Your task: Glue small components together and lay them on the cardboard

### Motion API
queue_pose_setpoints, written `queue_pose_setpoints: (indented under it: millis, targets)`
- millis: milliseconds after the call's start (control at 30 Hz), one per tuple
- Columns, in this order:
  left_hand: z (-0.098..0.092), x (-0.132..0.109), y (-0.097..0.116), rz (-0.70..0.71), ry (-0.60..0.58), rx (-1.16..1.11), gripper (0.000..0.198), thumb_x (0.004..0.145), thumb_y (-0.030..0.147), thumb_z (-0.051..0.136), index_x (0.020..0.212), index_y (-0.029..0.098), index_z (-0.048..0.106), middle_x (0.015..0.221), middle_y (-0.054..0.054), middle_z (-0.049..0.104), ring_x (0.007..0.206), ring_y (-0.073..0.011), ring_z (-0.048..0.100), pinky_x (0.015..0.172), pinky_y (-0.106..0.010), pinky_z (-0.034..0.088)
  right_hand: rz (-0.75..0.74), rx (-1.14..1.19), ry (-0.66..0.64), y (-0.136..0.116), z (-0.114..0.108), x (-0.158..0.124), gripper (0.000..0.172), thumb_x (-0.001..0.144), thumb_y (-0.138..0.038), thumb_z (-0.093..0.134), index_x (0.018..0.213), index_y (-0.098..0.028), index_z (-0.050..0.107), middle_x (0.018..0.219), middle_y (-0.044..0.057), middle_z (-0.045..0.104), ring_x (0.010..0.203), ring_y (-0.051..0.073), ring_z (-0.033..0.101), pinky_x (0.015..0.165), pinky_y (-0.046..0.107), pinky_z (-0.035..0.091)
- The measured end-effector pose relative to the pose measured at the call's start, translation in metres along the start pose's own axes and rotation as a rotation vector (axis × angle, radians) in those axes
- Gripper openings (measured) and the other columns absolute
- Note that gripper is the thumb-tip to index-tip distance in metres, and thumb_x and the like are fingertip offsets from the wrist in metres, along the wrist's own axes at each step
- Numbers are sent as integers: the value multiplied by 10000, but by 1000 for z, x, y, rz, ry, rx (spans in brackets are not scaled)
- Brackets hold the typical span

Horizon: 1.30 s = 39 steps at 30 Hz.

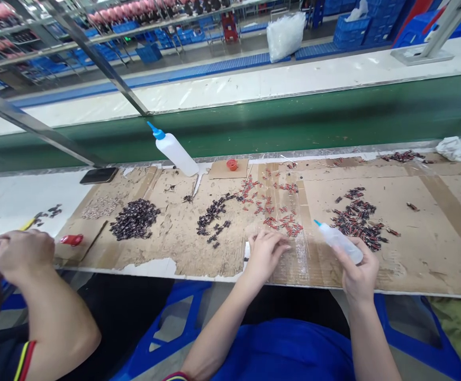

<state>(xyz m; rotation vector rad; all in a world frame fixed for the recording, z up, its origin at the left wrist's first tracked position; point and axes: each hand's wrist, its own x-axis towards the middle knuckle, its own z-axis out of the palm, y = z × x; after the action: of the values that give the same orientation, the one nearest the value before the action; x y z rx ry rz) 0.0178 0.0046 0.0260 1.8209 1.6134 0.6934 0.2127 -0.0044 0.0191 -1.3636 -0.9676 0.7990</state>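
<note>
A worktable covered in brown cardboard (178, 227), seen from above; every place here is given from the scatter of small red parts (269, 200) in front of me. My right hand (359, 272), to the right of the scatter, has its fingers wrapped round a small translucent squeeze bottle (340, 243). The bottle is tilted, its blue tip pointing leftward and away from me, near the scatter's right side. My left hand (265, 253) is at the scatter's near edge, fingers bunched and curled down; I cannot tell whether they pinch a part.

Beyond the squeeze bottle, right of the scatter, lies a heap of dark-and-red pieces (359, 219). Just left of the scatter is a loose curve of black pieces (210, 214), and farther left a dense black pile (135, 219). Behind and left of the scatter are a red cup (232, 165) and a tall white bottle (177, 154) with a blue nozzle. Far left of it, a co-worker's hand (26, 254) is closed, its contents hidden.
</note>
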Motion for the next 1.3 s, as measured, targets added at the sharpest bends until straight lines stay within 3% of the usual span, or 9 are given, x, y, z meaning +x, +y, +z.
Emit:
queue_pose_setpoints:
  millis: [100,167,333,533,1000,1300]
  targets:
    - [8,-4,-4,35,61,45,78,850,243,677,787,249,723,859,-29,735,971,-247,557,951,-484,305,14,76,67,5,3,0,360,631,-487,774,761,-185,629,708,44,668,623,197,623,564,308,470]
    - [6,-7,-8,47,70,59,72,852,270,676,816,261,738,875,-36,729,998,-248,549,963,-482,301,27,73,82,7,6,-1,343,666,-497,742,746,-185,625,662,37,648,578,185,600,531,300,455]
    - [-4,-11,-13,43,-39,13,129,857,252,665,969,275,724,991,-36,745,1057,-244,561,986,-481,302,-31,-113,29,4,16,-10,323,712,-501,694,684,-196,592,567,4,605,475,139,533,454,254,422]
    - [-2,-11,-12,-12,-17,-23,163,836,158,652,937,269,716,970,-21,760,1111,-254,564,984,-484,299,-114,-260,-27,5,27,-20,336,736,-513,675,647,-205,576,526,-2,584,452,139,521,444,252,429]
    - [-2,-9,-7,-57,-2,-45,149,803,139,698,894,254,724,920,-12,766,1100,-261,593,983,-495,301,-176,-398,-70,6,29,-16,367,771,-507,636,579,-213,531,491,-18,541,461,131,483,485,258,393]
    - [-1,-8,-5,-92,-2,-10,153,801,146,695,889,264,737,929,-14,767,1102,-251,590,1002,-478,303,-111,-356,-7,13,25,-16,379,743,-540,659,618,-189,592,543,2,592,511,149,526,528,271,411]
